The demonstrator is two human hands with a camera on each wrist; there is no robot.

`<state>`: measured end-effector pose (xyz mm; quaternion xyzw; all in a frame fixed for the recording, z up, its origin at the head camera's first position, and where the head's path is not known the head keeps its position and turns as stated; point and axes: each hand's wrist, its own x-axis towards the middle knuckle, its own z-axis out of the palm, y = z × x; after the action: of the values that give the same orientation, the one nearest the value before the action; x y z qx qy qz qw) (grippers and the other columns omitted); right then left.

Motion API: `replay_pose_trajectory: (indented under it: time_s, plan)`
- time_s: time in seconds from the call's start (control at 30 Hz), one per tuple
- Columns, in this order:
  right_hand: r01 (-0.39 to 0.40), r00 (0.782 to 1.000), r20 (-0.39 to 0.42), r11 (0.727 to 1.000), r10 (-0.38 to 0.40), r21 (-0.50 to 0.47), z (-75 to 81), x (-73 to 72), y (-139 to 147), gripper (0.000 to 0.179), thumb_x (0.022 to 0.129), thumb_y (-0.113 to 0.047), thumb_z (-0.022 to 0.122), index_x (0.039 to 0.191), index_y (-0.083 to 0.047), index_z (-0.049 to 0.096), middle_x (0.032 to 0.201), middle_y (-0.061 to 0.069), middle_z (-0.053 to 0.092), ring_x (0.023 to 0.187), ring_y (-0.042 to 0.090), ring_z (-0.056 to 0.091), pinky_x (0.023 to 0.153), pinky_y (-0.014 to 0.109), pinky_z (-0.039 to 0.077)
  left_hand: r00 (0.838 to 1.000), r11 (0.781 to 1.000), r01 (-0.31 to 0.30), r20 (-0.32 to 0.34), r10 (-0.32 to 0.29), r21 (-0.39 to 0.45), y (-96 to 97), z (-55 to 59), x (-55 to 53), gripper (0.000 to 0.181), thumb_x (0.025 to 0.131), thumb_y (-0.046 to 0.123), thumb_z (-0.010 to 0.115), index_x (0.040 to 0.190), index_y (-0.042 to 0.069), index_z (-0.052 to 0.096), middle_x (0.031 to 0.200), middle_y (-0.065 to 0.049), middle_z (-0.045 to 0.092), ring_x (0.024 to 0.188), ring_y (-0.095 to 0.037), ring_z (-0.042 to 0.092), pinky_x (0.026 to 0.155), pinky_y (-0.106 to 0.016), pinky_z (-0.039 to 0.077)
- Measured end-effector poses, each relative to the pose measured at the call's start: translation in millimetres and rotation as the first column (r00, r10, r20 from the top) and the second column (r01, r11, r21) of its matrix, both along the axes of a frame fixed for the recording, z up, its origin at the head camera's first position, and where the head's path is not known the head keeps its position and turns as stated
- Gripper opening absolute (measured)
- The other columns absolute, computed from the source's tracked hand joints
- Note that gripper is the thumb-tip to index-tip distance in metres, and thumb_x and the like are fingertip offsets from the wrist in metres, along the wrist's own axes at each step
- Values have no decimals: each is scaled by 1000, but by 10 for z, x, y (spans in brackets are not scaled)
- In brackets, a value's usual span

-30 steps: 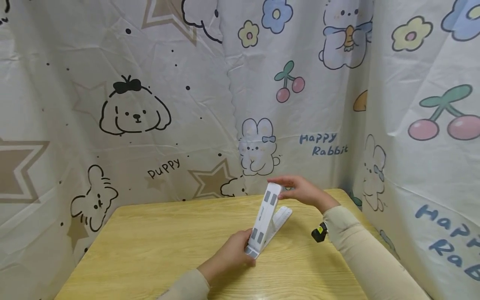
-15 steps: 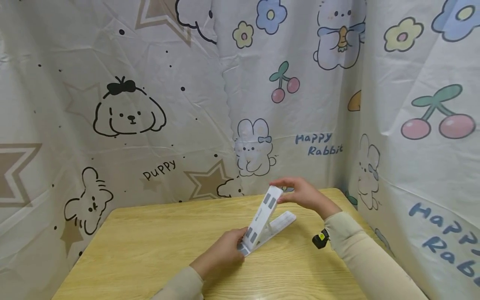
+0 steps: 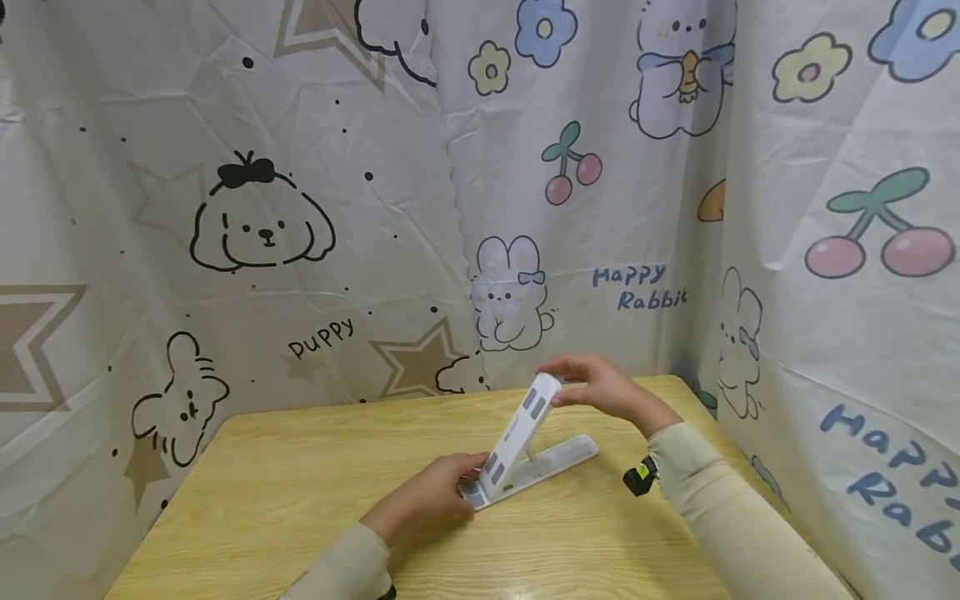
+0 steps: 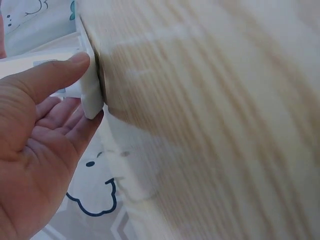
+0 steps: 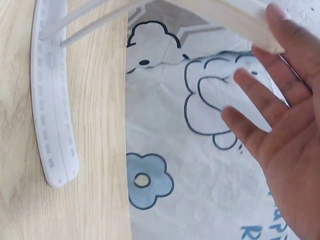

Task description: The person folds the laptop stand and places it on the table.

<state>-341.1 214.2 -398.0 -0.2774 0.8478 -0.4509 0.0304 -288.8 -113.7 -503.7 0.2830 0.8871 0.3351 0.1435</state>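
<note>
A white folding laptop stand (image 3: 519, 435) with grey pads is propped in a V on the table. Its base bar (image 3: 568, 454) lies along the wood, and its upper arm slants upward. My left hand (image 3: 431, 493) grips the hinge end; in the left wrist view the thumb presses on the stand's end lip (image 4: 91, 95), fingers underneath. At the raised tip, my right hand (image 3: 603, 390) pinches the upper arm between thumb and forefinger. The right wrist view shows that hand's other fingers (image 5: 250, 92) spread, and thin struts (image 5: 102, 23) rising from the slotted base bar (image 5: 52, 110).
The wooden table (image 3: 300, 483) ends at a back edge just behind the stand. A printed curtain (image 3: 405, 250) hangs close behind it and along the right side. A black wrist camera (image 3: 640, 477) hangs under the right wrist.
The stand has opened wider: its base bar has swung down and away from the upper arm to lie flatter. My left hand has moved left with the hinge end; my right hand stays at the tip.
</note>
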Motion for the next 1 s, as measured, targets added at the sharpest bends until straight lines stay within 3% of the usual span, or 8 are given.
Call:
replay_pose_trajectory:
  time_s: [0.13,0.27,0.5,0.67,1.0]
  plan:
    - [-85,992,86,993,92,-80,-42,-28,64,59,89,-22,81,143,-9,60,141,10,63,126,36,62,102,46,55,1000,1000,-1,-7,1,10,1,-5,0,91,72,-4,83,154,14,48,138,-5,64,122,-21,62,95,-32,56]
    - [-101,988,108,988,114,-113,-58,-19,67,58,88,-20,83,141,-8,61,138,12,65,124,37,62,98,40,58,999,1000,-8,-52,7,-26,-28,-9,-19,88,73,-4,82,153,15,49,139,-4,63,121,-18,61,95,-31,56]
    - [-8,998,55,997,12,-73,-53,40,4,58,82,-25,88,135,-13,67,128,7,70,119,32,65,97,45,58,993,997,13,-114,-22,-74,-101,11,-100,84,77,-5,78,153,13,48,142,-6,62,123,-18,59,98,-31,55]
    - [74,997,25,997,-74,-9,-16,88,-112,59,79,-34,90,131,-18,70,124,0,72,119,28,64,99,48,56,995,997,6,-96,-13,-78,-194,15,-157,85,77,-9,74,154,15,47,146,-4,59,132,-21,55,106,-37,51]
    - [92,995,40,994,-89,-60,-18,126,-266,60,80,-30,90,131,-10,69,122,4,73,117,29,66,96,43,58,998,995,34,-53,-40,-94,-287,52,-221,85,78,-10,76,154,14,46,140,-6,63,126,-23,58,97,-32,56]
